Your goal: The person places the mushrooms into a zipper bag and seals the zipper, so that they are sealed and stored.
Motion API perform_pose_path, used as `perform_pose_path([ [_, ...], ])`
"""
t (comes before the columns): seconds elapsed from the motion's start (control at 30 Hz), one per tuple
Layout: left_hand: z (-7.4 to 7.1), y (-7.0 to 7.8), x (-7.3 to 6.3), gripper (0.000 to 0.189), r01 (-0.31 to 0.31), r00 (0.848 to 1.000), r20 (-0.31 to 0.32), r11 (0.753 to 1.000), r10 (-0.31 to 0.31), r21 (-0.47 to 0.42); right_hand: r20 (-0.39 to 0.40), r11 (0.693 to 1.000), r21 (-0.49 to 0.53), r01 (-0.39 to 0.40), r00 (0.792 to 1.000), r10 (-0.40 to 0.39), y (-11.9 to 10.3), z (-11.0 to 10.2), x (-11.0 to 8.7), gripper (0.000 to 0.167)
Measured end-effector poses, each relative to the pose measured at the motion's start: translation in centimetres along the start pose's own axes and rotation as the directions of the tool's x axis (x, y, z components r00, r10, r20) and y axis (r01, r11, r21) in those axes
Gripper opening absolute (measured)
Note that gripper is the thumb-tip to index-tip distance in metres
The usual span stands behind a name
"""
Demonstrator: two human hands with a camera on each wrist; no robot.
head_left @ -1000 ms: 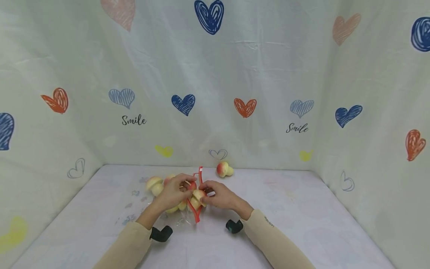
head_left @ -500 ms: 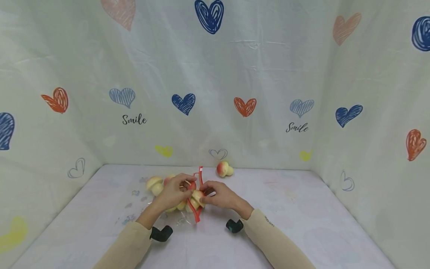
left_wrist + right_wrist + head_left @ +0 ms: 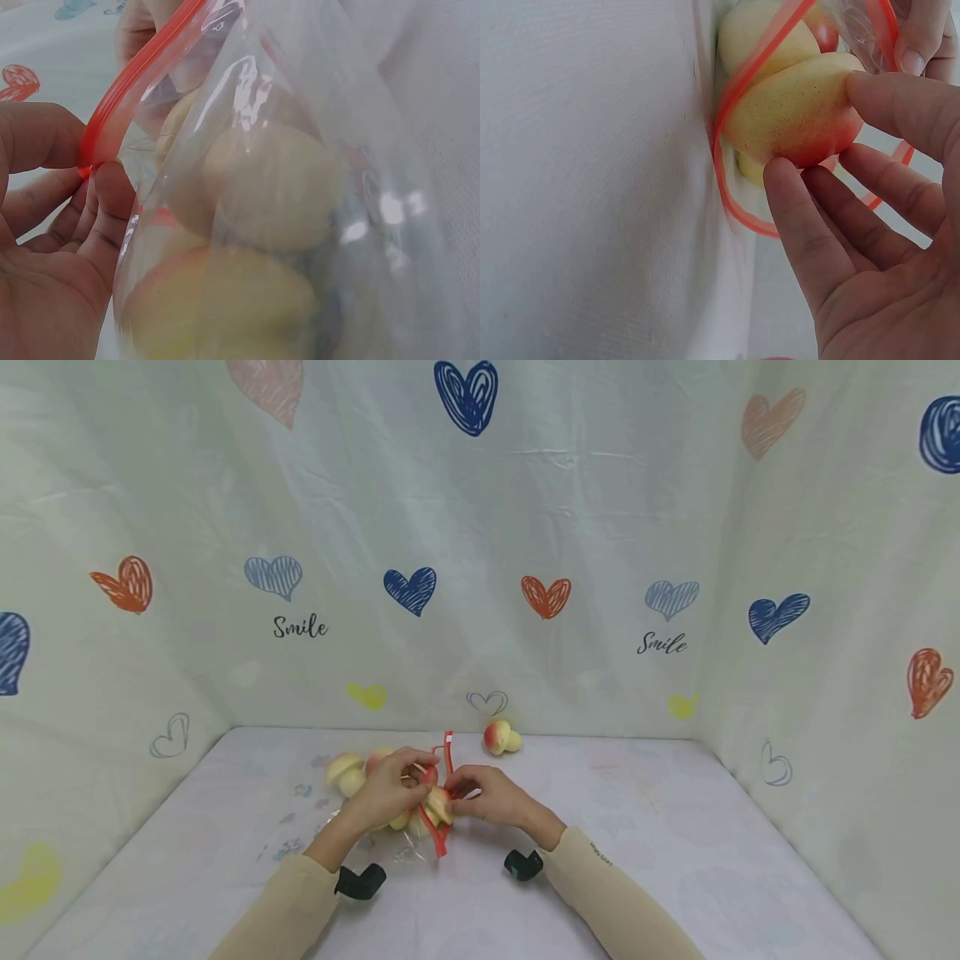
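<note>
A clear plastic zip bag [image 3: 382, 150] with a red zip rim [image 3: 124, 90] lies on its side, mouth toward the right. Several yellow mushroom shapes with red-tinged caps show through its film. My left hand [image 3: 388, 792] pinches the rim between thumb and fingers; in the left wrist view the fingers and thumb meet on the red strip. At the bag's mouth, my right hand [image 3: 487, 795] holds a mushroom [image 3: 795, 112] by its cap, thumb on one side and fingertips on the other. The red rim loops around that mushroom in the right wrist view.
One more mushroom [image 3: 501, 737] lies near the table's back edge, right of the bag. Left of the bag, another mushroom [image 3: 347, 774] shows beyond my left hand. Dark wrist mounts [image 3: 362, 882] sit under both forearms. A heart-printed cloth hangs behind the white table [image 3: 637, 843].
The mushroom at my right fingertips has shifted slightly left, deeper into the bag's mouth. My left hand stays on the rim, and the far mushroom has not moved.
</note>
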State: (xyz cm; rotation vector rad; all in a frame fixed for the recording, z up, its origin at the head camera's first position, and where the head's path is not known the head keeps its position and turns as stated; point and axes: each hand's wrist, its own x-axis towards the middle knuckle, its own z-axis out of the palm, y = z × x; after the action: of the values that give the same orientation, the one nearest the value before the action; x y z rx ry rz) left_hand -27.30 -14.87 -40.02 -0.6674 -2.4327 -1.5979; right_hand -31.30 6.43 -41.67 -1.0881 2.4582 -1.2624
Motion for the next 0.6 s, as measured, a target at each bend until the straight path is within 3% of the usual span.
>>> perform_pose_path([
  [0.43, -0.16, -0.33, 0.00, 0.037, 0.000, 1.000, 0.009, 1.000, 0.000, -0.009, 0.001, 0.999, -0.018, 0.029, 1.000, -0.029, 0.03, 0.17, 0.14, 0.019],
  [0.6, -0.22, 0.36, -0.04, 0.037, 0.010, 1.000, 0.007, 1.000, -0.010, 0.022, -0.002, 0.999, -0.043, 0.025, 1.000, -0.025, 0.03, 0.12, 0.19, 0.020],
])
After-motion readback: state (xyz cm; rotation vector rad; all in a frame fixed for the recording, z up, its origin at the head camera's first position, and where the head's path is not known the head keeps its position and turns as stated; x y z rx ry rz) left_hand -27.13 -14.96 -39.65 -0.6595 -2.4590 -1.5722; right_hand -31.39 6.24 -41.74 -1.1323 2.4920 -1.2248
